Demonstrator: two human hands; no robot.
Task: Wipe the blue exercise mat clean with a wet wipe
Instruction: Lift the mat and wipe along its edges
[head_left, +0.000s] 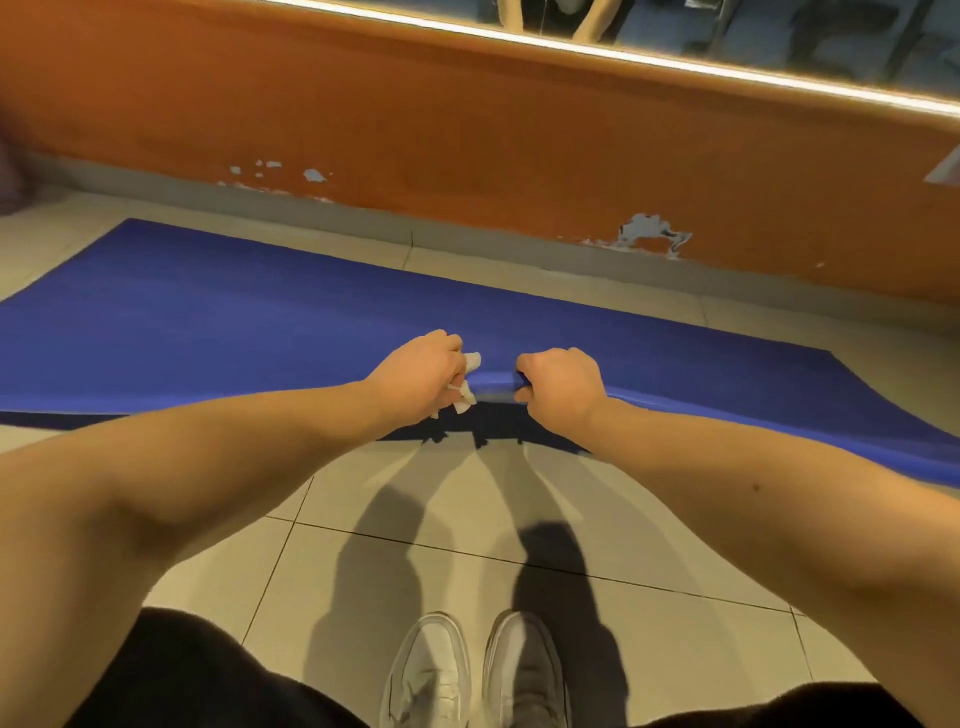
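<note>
Left hand (421, 376) clutches wipe (471, 362) and mat (234, 322) edge, right hand (560, 385) grips mat, near wall (415, 130).

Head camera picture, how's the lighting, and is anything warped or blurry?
Head view: warm yellowish light; several arm shadows fan over the floor tiles, hinting at more than one lamp; wide-angle bend curves the blue mat and orange wall; a light strip glares top right; corners look soft.
</note>
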